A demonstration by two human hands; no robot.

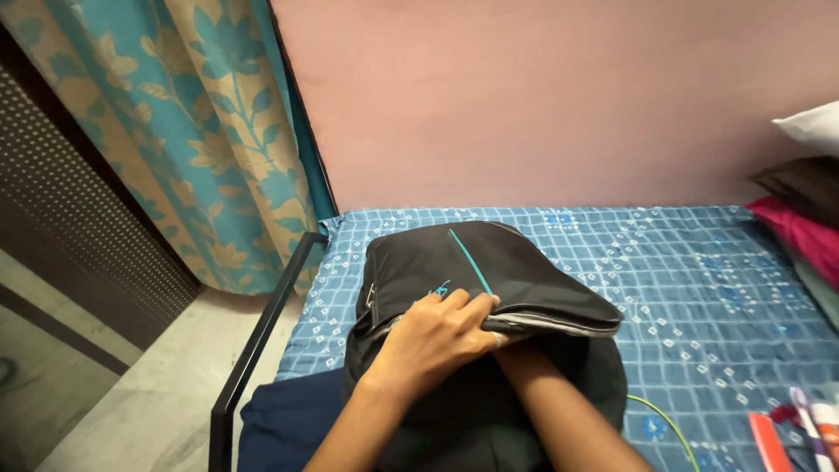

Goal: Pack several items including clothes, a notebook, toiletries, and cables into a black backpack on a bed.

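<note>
A black backpack (pixel 489 271) with a thin teal stripe lies flat on the blue patterned bed sheet (pixel 699 288). My left hand (pixel 437 336) grips the upper flap of the backpack at its zipped opening, fingers curled over the edge, a ring on one finger. My right forearm (pixel 559 402) goes under that flap into the bag; the right hand itself is hidden inside. A dark navy cloth (pixel 288 419) lies under the bag's near end.
A black metal bed frame (pixel 262 341) edges the bed on the left, beside a teal and tan floral curtain (pixel 192 131). Pillows and folded cloth (pixel 808 201) are stacked at the right. Small red and white items (pixel 791 428) and a yellow cord (pixel 669 424) lie at bottom right.
</note>
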